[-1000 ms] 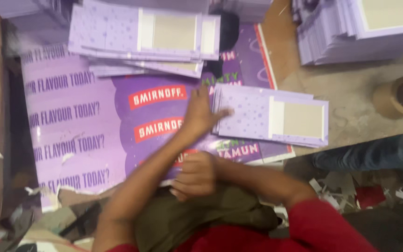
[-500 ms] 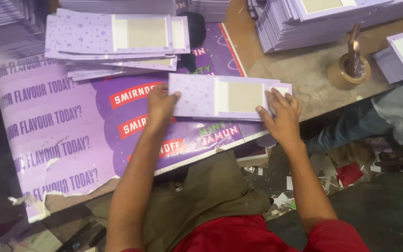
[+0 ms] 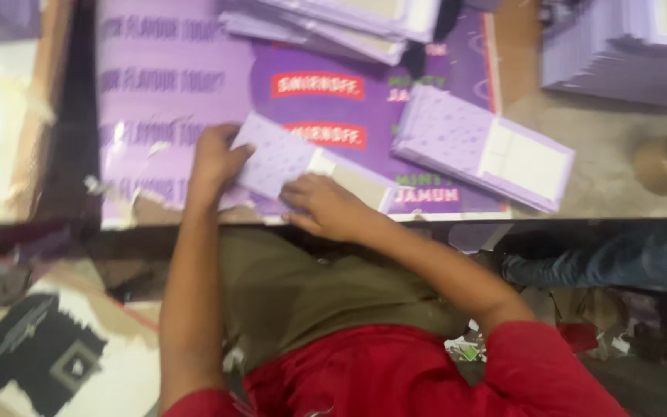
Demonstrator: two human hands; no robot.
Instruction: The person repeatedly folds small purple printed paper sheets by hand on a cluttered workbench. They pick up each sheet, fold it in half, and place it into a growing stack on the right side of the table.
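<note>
The left hand [image 3: 216, 161] pinched the far end of a flat lilac cardboard sleeve [image 3: 295, 164] lying at the counter's [image 3: 604, 147] near edge on a purple printed sheet [image 3: 171, 85]. The right hand [image 3: 327, 207] pressed flat on it, fingers spread. Another lilac sleeve [image 3: 482, 147] lay nearby.

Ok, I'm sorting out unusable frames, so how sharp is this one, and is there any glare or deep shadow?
Head view: motion blur throughout, softening the left hand, right hand and the purple card they hold; print on the poster is smeared; no strong glare; the card stack at top right looks washed out; below the table edge it is dim.
</note>
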